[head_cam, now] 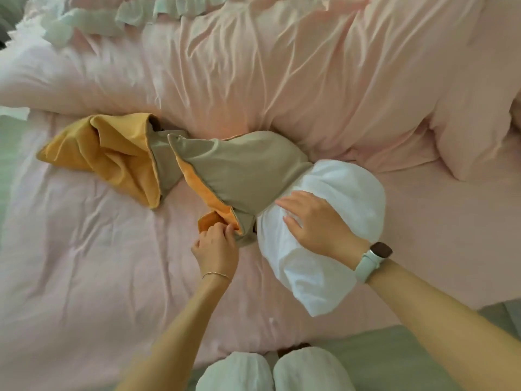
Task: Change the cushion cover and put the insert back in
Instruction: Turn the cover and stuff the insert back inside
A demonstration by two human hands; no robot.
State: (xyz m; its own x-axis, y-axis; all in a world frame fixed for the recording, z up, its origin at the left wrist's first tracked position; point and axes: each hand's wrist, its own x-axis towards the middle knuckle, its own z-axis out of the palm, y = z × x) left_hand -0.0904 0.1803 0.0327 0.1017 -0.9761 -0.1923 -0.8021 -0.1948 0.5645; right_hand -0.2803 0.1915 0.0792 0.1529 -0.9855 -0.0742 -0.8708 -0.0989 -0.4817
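A white cushion insert (335, 249) lies on the pink bed, its far end tucked inside a beige cover with orange lining (239, 170). My right hand (313, 221) presses flat on the insert near the cover's mouth, fingers spread. My left hand (215, 245) pinches the cover's open edge at its near corner, where the orange lining shows. A second cover (118, 156), orange and beige, lies crumpled to the left, touching the first.
A rumpled pink duvet (282, 80) is bunched across the far side of the bed. A pink pillow (479, 142) lies at the right. My two white-slippered feet (276, 371) stand at the bed's near edge on a grey-green floor.
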